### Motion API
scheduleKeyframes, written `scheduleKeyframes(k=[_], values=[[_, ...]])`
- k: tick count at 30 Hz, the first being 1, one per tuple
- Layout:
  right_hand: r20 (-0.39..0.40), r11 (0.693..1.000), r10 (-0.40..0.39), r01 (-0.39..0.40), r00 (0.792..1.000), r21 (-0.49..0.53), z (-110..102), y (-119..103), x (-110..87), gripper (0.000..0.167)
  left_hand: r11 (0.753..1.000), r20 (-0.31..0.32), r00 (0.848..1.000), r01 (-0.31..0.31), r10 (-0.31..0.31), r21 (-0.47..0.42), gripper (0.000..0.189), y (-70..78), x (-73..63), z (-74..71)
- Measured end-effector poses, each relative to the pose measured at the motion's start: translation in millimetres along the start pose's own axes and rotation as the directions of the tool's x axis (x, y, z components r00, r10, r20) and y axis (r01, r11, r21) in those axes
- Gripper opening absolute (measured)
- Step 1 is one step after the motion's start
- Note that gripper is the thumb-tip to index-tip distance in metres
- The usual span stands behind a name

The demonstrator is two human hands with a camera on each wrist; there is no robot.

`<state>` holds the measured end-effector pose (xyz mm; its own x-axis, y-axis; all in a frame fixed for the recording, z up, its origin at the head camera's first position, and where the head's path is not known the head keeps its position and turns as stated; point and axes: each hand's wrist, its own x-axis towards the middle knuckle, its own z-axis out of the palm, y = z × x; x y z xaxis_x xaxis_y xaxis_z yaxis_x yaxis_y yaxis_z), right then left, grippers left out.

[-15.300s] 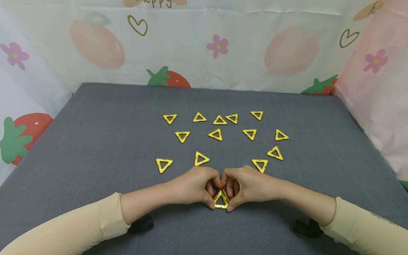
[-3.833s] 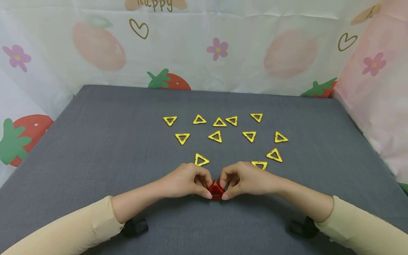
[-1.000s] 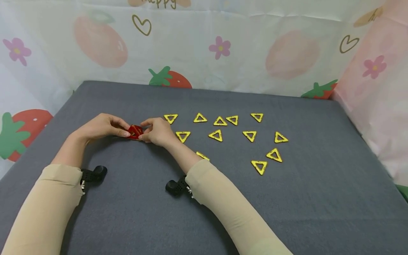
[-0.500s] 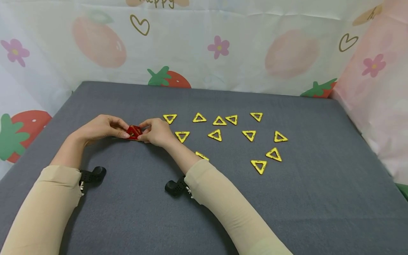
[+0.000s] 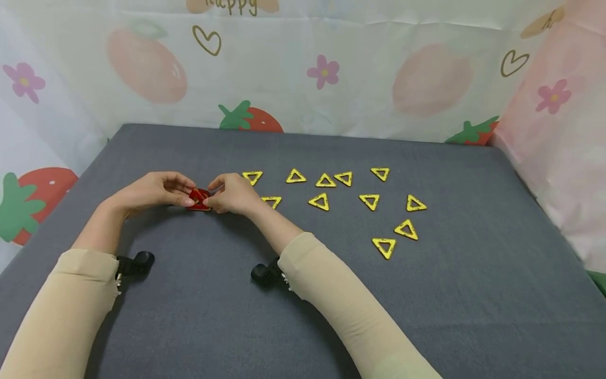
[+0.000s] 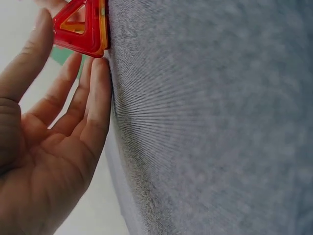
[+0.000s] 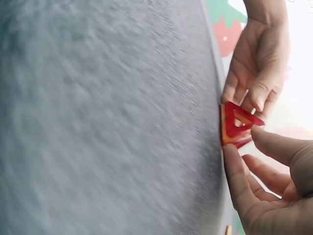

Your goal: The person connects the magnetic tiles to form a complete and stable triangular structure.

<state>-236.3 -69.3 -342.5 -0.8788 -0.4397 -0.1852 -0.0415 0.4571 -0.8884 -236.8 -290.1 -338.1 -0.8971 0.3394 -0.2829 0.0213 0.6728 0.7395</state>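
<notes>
Strawberry-print backdrop (image 5: pixel 289 42) across the far side, grey table (image 5: pixel 303 321) running up to it. I'm using the red piece (image 5: pixel 201 198) as landmark: it sits between the two hands, resting on the table as far as I can tell. Red triangular faces with cut-out centres, an orange layer along the bottom; exact number of faces unclear to me.

Right hand (image 5: pixel 233 196) is on the right of the red piece and pinches it, thumb at one corner, index finger low at another. Left hand (image 5: pixel 156 190) is on the left of it, fingers fairly straight and loose, fingertips right at its edge. I can't tell whether that thumb presses or just brushes it.

Yellow triangles (image 5: pixel 384 240) lie flat and scattered to the right of the red piece, some farther from me than it, some nearer; I count eleven showing, one partly covered by the right hand and forearm. Black wrist cameras (image 5: pixel 135 265) sit nearer to me than the red piece, one at each wrist.

Handling, my guess: light, stiff plastic, smooth and a bit slippery, not very fragile, but the joins between faces could part under a hard squeeze or twist. I'd take hold low, at opposite bottom corners near the orange layer, two fingers a side, even light pressure, keeping off the tip.
</notes>
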Motion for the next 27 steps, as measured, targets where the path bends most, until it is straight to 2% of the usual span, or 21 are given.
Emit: scheduleKeyframes(k=[8,11,15,20,23,27], values=[[0.011,0.995,-0.065,0.064,0.998,0.077,-33.3,-10.2,-9.0,0.037,1.000,-0.097,0.995,-0.016,0.018,0.020,0.064,14.0,-1.8,4.2],[0.034,0.996,-0.072,0.070,0.997,0.052,-48.5,-14.8,-15.2,0.034,1.000,-0.135,0.990,-0.027,0.028,0.009,0.066,22.7,-2.5,5.6],[0.041,0.995,-0.100,0.099,0.994,0.032,-67.6,-17.1,-24.8,0.030,0.998,-0.209,0.976,-0.059,0.055,-0.012,0.066,36.7,-2.7,11.1],[0.027,0.993,-0.117,0.117,0.993,0.028,-88.8,-12.4,-37.0,0.028,0.992,-0.286,0.953,-0.118,0.098,-0.053,0.061,57.4,-0.9,24.7],[0.025,0.993,-0.120,0.120,0.993,0.002,-101.3,-6.7,-44.6,0.026,0.985,-0.301,0.944,-0.160,0.133,-0.064,0.056,71.1,-0.6,36.9],[0.027,0.991,-0.121,0.122,0.992,-0.051,-119.3,3.7,-58.3,0.026,0.971,-0.284,0.938,-0.227,0.197,-0.076,0.046,88.4,-1.0,57.5]])
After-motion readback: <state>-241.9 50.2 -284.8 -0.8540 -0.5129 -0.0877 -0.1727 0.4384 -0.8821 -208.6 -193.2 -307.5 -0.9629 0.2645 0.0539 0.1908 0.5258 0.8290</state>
